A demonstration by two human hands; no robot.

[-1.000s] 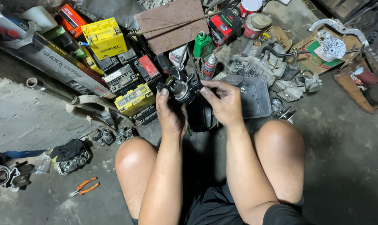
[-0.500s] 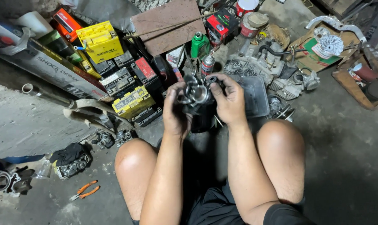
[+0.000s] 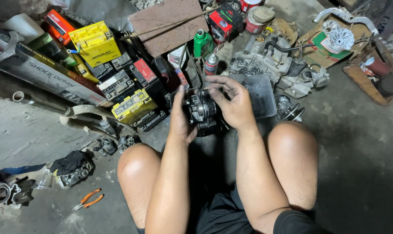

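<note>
I sit on a concrete floor with both knees up. Between my knees I hold a dark, greasy metal engine part [image 3: 201, 110]. My left hand [image 3: 180, 116] grips its left side with the thumb over the top. On the part's right side my right hand [image 3: 232, 100] wraps around it, fingers curled over its upper edge. The part's underside is hidden by my hands.
Several yellow, black and red batteries [image 3: 131, 105] are piled to the left. A green bottle [image 3: 202, 42] and a spray can [image 3: 211, 64] stand behind the hands. A clear plastic tray [image 3: 260, 93] lies to the right. Orange-handled pliers [image 3: 89, 199] lie lower left. Engine pieces [image 3: 287, 65] are scattered at back right.
The view has shifted slightly. Both hands keep hold of the metal part and have turned it a little; my right fingers have moved over its top.
</note>
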